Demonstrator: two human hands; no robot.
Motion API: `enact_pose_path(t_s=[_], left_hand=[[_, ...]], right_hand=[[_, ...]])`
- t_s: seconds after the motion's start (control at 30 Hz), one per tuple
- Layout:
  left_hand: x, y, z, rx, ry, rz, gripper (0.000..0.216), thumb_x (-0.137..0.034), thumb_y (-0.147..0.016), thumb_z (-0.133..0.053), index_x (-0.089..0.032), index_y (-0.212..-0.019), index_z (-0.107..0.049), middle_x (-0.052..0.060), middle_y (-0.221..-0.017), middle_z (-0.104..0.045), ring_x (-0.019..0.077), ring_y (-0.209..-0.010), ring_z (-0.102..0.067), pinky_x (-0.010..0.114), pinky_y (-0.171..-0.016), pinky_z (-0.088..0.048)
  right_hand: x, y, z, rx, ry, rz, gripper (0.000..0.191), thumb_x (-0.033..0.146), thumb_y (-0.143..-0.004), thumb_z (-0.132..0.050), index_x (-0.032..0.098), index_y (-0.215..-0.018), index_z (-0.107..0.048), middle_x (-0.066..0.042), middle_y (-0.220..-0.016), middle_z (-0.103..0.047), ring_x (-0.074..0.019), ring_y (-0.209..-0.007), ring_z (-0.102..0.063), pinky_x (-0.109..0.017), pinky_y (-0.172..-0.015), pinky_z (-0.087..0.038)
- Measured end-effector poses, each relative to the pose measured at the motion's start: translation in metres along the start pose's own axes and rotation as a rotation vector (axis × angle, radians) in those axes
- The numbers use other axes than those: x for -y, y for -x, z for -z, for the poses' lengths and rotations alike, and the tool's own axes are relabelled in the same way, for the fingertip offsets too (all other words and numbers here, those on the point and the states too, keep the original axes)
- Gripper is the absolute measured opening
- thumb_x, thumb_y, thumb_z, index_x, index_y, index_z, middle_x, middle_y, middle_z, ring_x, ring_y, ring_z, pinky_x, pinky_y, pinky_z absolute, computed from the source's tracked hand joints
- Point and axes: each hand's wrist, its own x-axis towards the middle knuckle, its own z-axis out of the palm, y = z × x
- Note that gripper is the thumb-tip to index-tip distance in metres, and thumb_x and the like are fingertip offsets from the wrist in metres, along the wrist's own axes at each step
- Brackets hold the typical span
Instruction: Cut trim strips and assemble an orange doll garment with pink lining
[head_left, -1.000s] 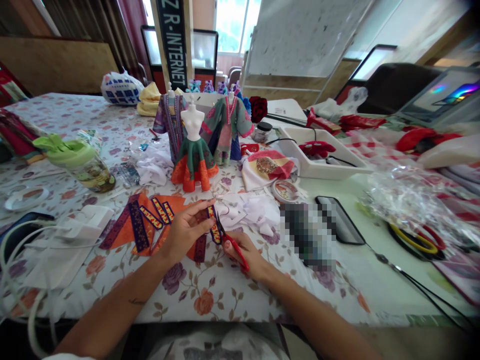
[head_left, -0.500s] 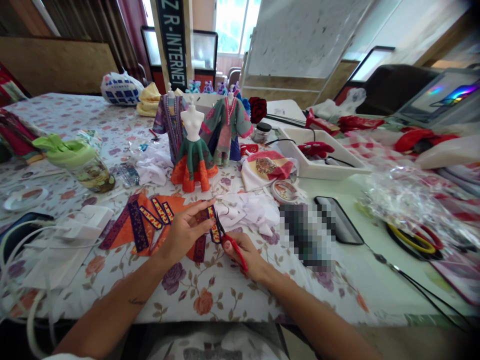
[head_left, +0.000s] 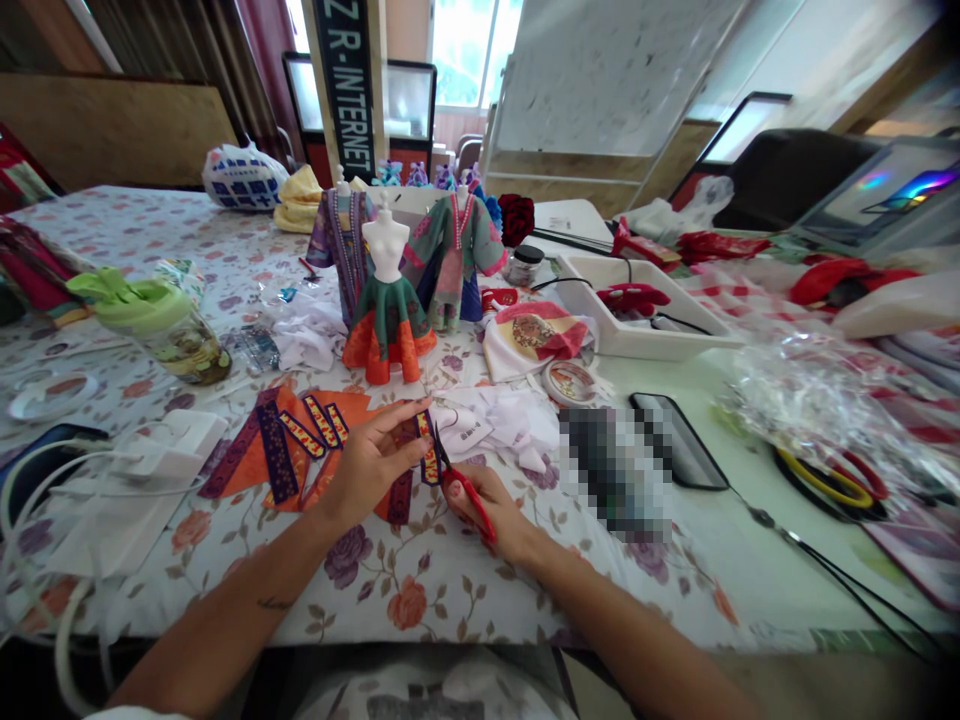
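Note:
My left hand point(head_left: 375, 458) pinches a narrow purple-and-yellow patterned fabric strip point(head_left: 430, 462), held upright over the table. In my right hand point(head_left: 491, 510) are red-handled scissors point(head_left: 471, 497), with dark blades pointing up along the strip's right edge. Whether the blades touch the strip I cannot tell. Left of my left hand lie orange fabric pieces point(head_left: 251, 445) with purple borders. Several more yellow-and-purple strips point(head_left: 321, 420) rest on top of them. Behind the scissors is crumpled white cloth point(head_left: 510, 415). Beyond my hands a small white mannequin point(head_left: 386, 250) wears a green-and-orange skirt point(head_left: 390, 325).
Two more dressed mannequins stand behind it, one in a green robe point(head_left: 459, 250). On the left are a green-lidded bottle point(head_left: 161, 325) and a white power strip point(head_left: 127, 500) with cables. A white tray point(head_left: 660, 340), a tape roll point(head_left: 568, 382) and a phone point(head_left: 679, 440) lie to the right.
The scissor blades have opened slightly and shifted a little beside the strip. Both hands otherwise stay in nearly the same place.

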Motion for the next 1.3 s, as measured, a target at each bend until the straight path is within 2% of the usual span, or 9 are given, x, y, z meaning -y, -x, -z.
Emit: enact_pose_path(t_s=[0.23,0.53,1.0,1.13,1.3], left_hand=[[0.000,0.001,0.000,0.006,-0.020,0.003,0.046,-0.025,-0.074,-0.072,-0.020,-0.119,-0.063,0.006,-0.126,-0.062,0.0225,-0.119,-0.055,0.034,-0.104,-0.042],[0.000,0.002,-0.001,-0.010,-0.015,0.012,0.045,-0.025,-0.074,-0.073,-0.022,-0.118,-0.064,0.005,-0.126,-0.062,0.0207,-0.118,-0.055,0.032,-0.103,-0.042],[-0.005,0.002,-0.003,-0.034,-0.060,0.008,0.046,-0.027,-0.073,-0.072,-0.020,-0.118,-0.064,0.006,-0.124,-0.063,0.0224,-0.119,-0.055,0.033,-0.103,-0.042],[-0.006,0.001,0.000,-0.010,-0.040,0.043,0.044,-0.029,-0.074,-0.072,-0.022,-0.117,-0.065,0.005,-0.120,-0.066,0.0214,-0.112,-0.059,0.032,-0.098,-0.045],[-0.011,-0.006,0.011,0.098,-0.072,0.131,0.037,-0.037,-0.077,-0.069,-0.021,-0.111,-0.069,0.007,-0.106,-0.072,0.0253,-0.109,-0.060,0.036,-0.094,-0.047]], right_hand=[[0.003,0.000,-0.001,-0.019,-0.014,0.006,0.056,0.072,-0.077,-0.051,0.020,-0.062,-0.037,0.007,-0.051,-0.031,-0.0064,-0.047,-0.023,-0.023,-0.044,-0.015],[0.006,0.002,-0.003,-0.048,-0.001,-0.036,0.060,0.078,-0.073,-0.048,0.020,-0.061,-0.037,0.008,-0.049,-0.029,-0.0060,-0.045,-0.021,-0.023,-0.043,-0.013],[0.007,0.001,-0.002,-0.065,0.032,-0.014,0.061,0.077,-0.074,-0.047,0.020,-0.059,-0.036,0.007,-0.048,-0.027,-0.0065,-0.046,-0.020,-0.023,-0.044,-0.013],[0.007,0.000,-0.001,-0.041,0.041,-0.019,0.058,0.075,-0.076,-0.049,0.020,-0.060,-0.037,0.008,-0.049,-0.027,-0.0066,-0.047,-0.020,-0.023,-0.044,-0.014],[0.012,-0.001,0.002,-0.004,0.119,-0.044,0.059,0.073,-0.076,-0.050,0.019,-0.058,-0.036,0.007,-0.052,-0.028,-0.0069,-0.050,-0.023,-0.022,-0.045,-0.016]])
